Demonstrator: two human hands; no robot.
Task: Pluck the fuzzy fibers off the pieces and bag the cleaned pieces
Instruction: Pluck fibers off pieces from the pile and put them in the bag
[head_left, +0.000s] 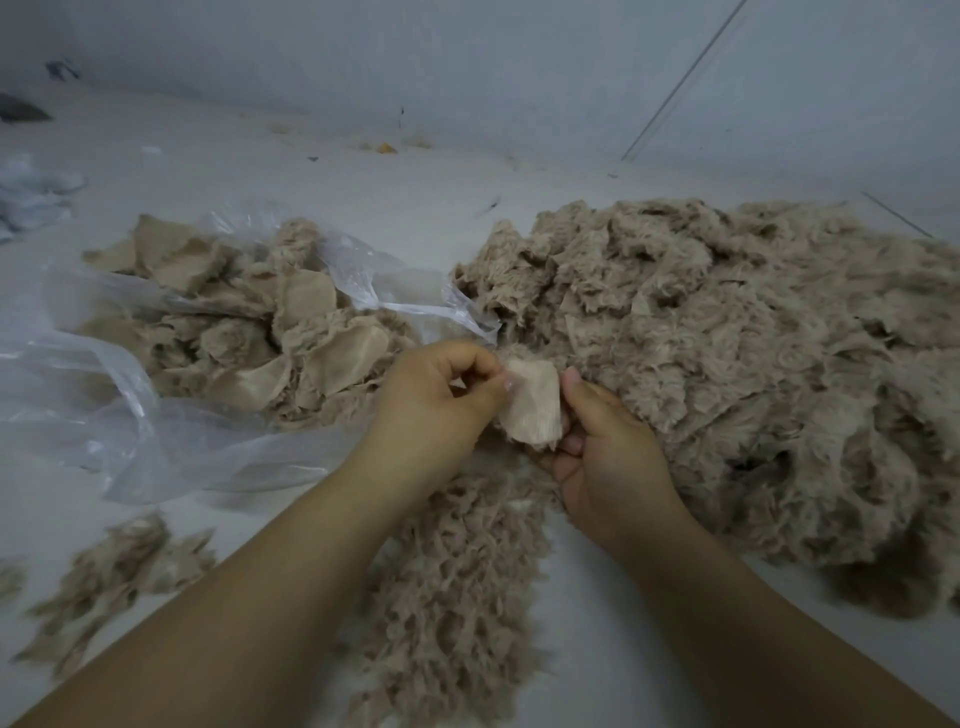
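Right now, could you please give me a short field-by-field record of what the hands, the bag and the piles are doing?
left hand: pinches the left edge of the fabric piece
right hand: holds the piece from the right and below
fabric piece: smooth backing faces the camera, fuzz at its edges
plastic bag: clear, open, lying left, pieces inside
large pile: fuzzy pieces, right of the hands
plucked fibers: loose heap below the hands
small tuft heap: lower left

A single head-worn wide-angle view looks forward and steeply down from close above the white work surface (363, 208). Both forearms enter from the near edge and meet at centre frame. The far wall (467, 62) closes the top, its lines bowed by the lens; the edges blur.
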